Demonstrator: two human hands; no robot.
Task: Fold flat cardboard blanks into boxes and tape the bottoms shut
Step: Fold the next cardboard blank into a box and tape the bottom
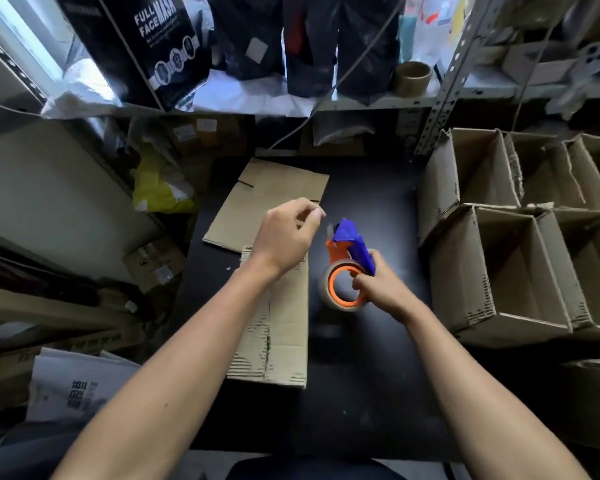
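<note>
Right hand [381, 289] grips a tape dispenser [347, 268] upright on the table [378, 375]. Left hand [284, 237], fingers pinched together just beside its blade end, apparently pulls tape; the folded box [278, 327] lies left.

Black tabletop [368, 358], cluttered metal shelving [440, 98] behind, bright window [25, 39] upper left

Matt corrugated cardboard box [274, 323], glossy plastic tape dispenser [349, 252], matt black table [371, 393].
</note>
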